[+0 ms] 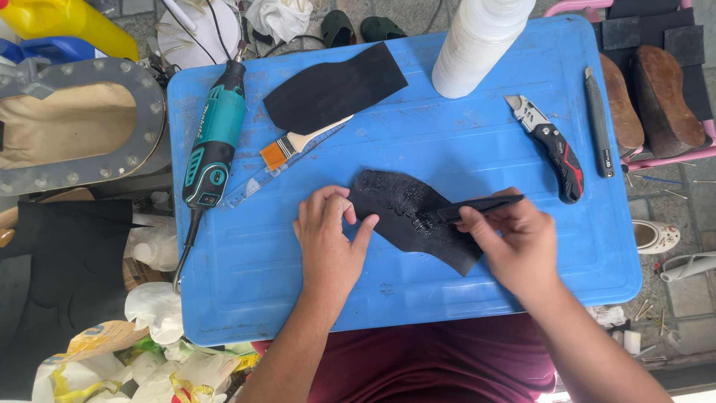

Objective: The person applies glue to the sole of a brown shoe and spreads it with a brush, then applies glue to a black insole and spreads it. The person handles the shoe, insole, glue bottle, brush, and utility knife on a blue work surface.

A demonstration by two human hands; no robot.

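Head view: left hand [328, 242] pins the black sole piece [414, 216] on the blue table [246, 261], right hand [514, 239] grips a dark brush [477, 207]; upper half glistens coated, lower end looks dry.

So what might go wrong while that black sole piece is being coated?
The left hand pins the sole right at its wet, glossy patch, so fingers may pick up the coating. The right hand drags a dark brush near the sole's edge, so coating could smear onto the blue board. The utility knife lies close to the right hand; it could get bumped.
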